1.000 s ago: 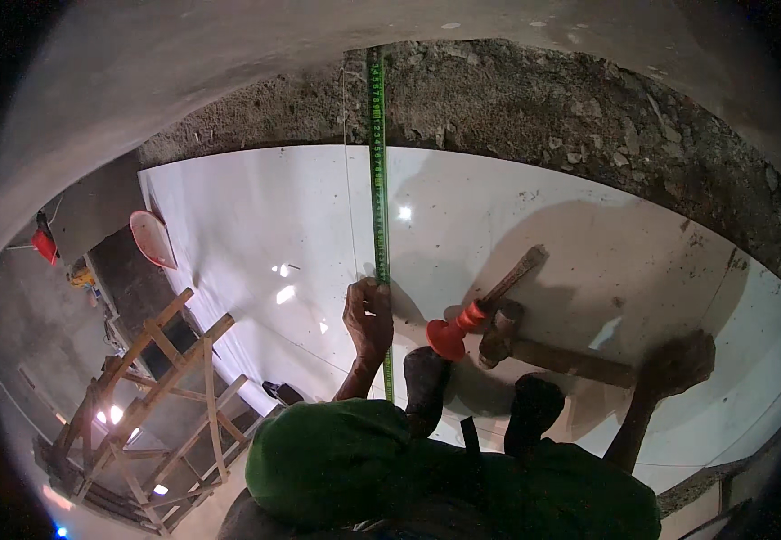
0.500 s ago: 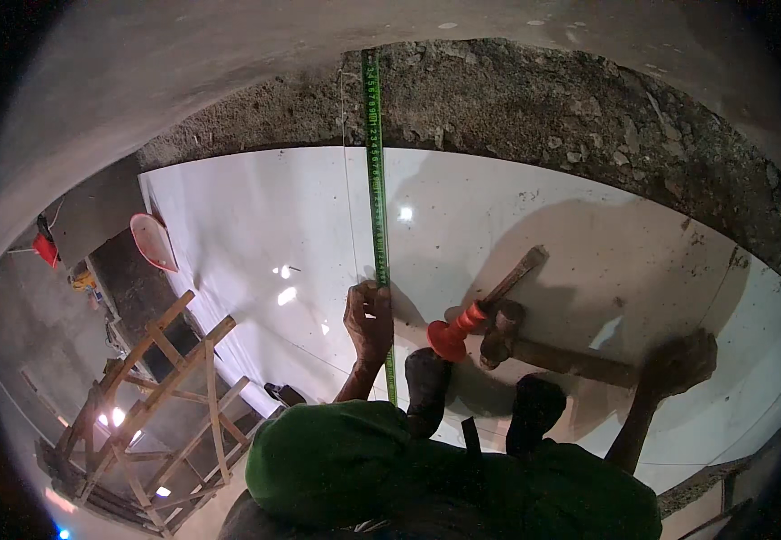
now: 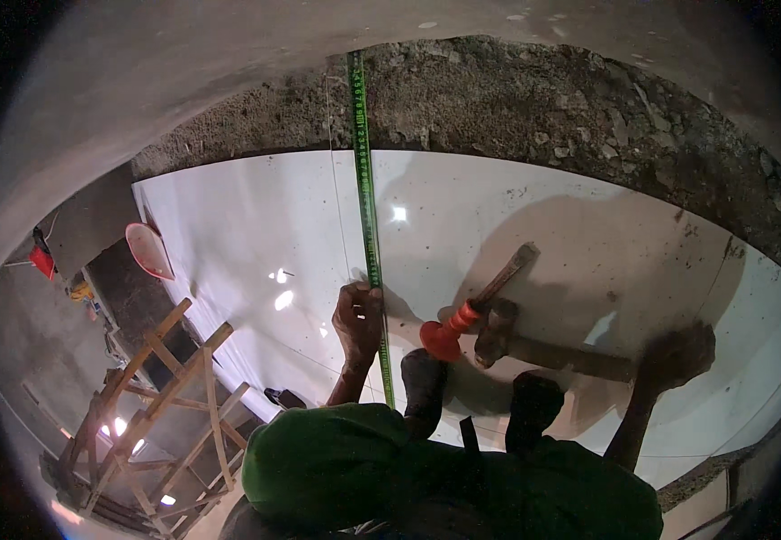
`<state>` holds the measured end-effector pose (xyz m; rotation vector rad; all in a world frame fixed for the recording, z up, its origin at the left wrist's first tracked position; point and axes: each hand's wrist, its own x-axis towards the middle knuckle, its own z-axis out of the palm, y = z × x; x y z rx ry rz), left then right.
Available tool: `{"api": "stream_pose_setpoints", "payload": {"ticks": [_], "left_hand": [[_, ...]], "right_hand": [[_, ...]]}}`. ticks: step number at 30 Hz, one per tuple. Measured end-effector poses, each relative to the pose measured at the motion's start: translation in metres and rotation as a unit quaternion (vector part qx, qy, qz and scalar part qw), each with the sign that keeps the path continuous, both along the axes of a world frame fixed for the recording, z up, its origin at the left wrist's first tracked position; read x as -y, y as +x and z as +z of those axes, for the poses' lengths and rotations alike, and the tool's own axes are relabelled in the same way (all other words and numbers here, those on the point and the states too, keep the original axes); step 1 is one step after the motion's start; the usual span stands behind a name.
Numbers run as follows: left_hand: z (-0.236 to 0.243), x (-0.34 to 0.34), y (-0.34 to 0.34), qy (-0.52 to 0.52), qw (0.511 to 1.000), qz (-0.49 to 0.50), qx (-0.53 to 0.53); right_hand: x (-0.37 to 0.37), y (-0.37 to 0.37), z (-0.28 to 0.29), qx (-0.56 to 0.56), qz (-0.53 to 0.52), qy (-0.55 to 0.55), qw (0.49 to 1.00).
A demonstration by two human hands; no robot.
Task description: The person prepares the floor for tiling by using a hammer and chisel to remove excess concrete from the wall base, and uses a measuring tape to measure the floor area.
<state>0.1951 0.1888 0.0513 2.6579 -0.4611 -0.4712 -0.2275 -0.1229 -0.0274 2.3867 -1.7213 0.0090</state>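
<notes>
A green tape measure (image 3: 367, 216) runs from the rough strip by the wall, across the white tiles (image 3: 462, 193), toward my feet. Its edge is pinched in the curled fingers of my left hand (image 3: 358, 315). My right hand (image 3: 680, 357) is closed low over the tiles on the right, against the handle end of a hammer (image 3: 579, 357); dim light hides whether it grips the handle. Beside the hammer head lies a chisel (image 3: 471, 310) with a red hand guard. A thin string (image 3: 336, 193) stretches along the left of the tape.
My dark shoes (image 3: 534, 405) stand just below the tools. Rough, broken concrete (image 3: 534, 103) borders the tiles along the wall (image 3: 255, 63). At the left are a wooden trestle (image 3: 166, 387), a pinkish basin (image 3: 148, 251) and a small dark object (image 3: 281, 396).
The view has shifted slightly, and the tape's upper part appears a little farther left. My left hand keeps its pinch on the tape; my right hand stays beside the hammer handle.
</notes>
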Motion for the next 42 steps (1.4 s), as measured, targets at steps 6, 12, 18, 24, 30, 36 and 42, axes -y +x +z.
{"api": "stream_pose_setpoints", "payload": {"ticks": [6,12,18,24,30,36,42], "left_hand": [[0.003,0.001,0.013,-0.006,0.998,0.027,-0.048],[-0.001,-0.027,0.032,-0.017,0.988,0.050,-0.145],[0.005,-0.015,0.028,-0.014,0.988,0.035,-0.147],[0.003,-0.023,0.032,-0.044,0.984,0.025,-0.173],[0.000,-0.028,0.035,-0.011,0.988,0.003,-0.156],[0.005,-0.020,0.038,-0.064,0.985,-0.002,-0.163],[0.009,-0.016,0.035,-0.004,0.988,-0.026,-0.151]], "right_hand": [[0.001,0.009,0.006,0.040,0.021,-0.042,0.998],[-0.003,0.002,0.002,0.033,0.026,-0.009,0.999],[-0.003,-0.005,-0.007,-0.037,0.006,0.005,0.999],[-0.001,-0.006,-0.005,0.061,0.052,-0.041,0.996],[0.001,0.005,-0.002,0.073,0.015,-0.047,0.996],[0.003,-0.009,-0.005,-0.002,-0.076,0.079,0.994],[-0.003,-0.008,-0.005,0.059,0.010,-0.021,0.998]]}}
